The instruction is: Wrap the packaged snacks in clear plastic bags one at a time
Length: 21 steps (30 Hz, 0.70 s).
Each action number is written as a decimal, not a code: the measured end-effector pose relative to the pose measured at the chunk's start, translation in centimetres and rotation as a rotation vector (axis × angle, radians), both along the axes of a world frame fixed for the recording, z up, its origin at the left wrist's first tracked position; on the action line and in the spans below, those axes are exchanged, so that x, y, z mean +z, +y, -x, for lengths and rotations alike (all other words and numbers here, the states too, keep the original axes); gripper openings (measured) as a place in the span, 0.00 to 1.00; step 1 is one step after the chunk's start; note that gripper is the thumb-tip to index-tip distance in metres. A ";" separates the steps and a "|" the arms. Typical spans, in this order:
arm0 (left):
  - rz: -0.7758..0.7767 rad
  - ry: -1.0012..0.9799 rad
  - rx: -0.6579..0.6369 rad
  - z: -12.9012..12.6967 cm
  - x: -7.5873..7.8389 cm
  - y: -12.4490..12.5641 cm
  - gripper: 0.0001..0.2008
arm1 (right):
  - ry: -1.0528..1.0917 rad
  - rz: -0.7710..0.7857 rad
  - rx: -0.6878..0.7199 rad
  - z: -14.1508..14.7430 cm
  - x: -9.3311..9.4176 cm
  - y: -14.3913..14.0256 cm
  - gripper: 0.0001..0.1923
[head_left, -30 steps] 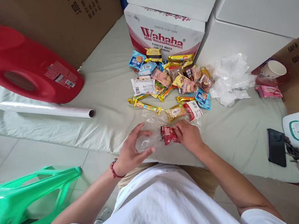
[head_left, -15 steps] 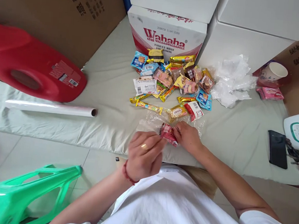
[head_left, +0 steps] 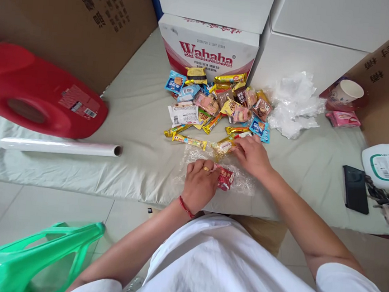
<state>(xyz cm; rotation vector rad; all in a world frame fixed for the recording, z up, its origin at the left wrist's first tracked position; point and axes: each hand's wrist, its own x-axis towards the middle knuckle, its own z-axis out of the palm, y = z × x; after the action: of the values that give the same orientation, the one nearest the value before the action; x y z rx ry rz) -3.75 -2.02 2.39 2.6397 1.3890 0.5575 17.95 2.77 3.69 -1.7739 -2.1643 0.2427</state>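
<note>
My left hand (head_left: 200, 185) presses down at the table's front edge, fingers bent over the left end of a red snack packet (head_left: 225, 177). Under both lies a crinkled clear plastic bag (head_left: 242, 182). My right hand (head_left: 253, 156) is just beyond, its thumb and forefinger closed at the right end of a gold snack packet (head_left: 222, 147). It covers most of a red-and-white packet (head_left: 243, 135). Farther back spreads a pile of wrapped snacks (head_left: 207, 104). A yellow stick-shaped snack (head_left: 190, 141) lies to the left of the gold packet.
A Wahaba-style water carton (head_left: 207, 51) stands behind the pile, with crumpled clear plastic (head_left: 296, 105) to its right. Left are a red jug (head_left: 59, 93) and a white roll (head_left: 61, 146). Right are a paper cup (head_left: 348, 91), a phone (head_left: 356, 189) and a white bottle (head_left: 388, 163). A green stool (head_left: 35, 254) stands below.
My left hand has come down onto the red packet and plastic bag. My right hand has let go of the red packet and moved forward to the gold packet.
</note>
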 end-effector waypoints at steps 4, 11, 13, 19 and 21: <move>-0.020 0.021 0.003 -0.1 0.0 0.1 0.09 | -0.075 0.095 0.071 1.9 -0.6 2.7 0.15; -0.064 0.061 -0.002 -0.1 0.0 -0.1 0.08 | -0.003 0.095 0.236 1.5 1.9 2.9 0.06; -0.077 0.064 0.010 -0.2 -0.1 -0.1 0.09 | 0.012 0.138 0.289 1.2 3.1 1.8 0.07; -0.100 0.070 0.044 -0.4 -0.4 -0.4 0.08 | 0.076 0.199 0.449 2.3 2.5 -3.7 0.12; -0.092 0.043 0.044 -0.2 -0.7 -0.5 0.08 | 0.176 0.189 0.468 2.9 1.0 -5.5 0.18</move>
<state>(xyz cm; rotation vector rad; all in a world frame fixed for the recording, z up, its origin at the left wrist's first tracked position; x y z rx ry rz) -3.53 -2.56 1.72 2.7140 1.4713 0.5867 15.09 -2.68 4.72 -1.2463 -2.4579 0.7067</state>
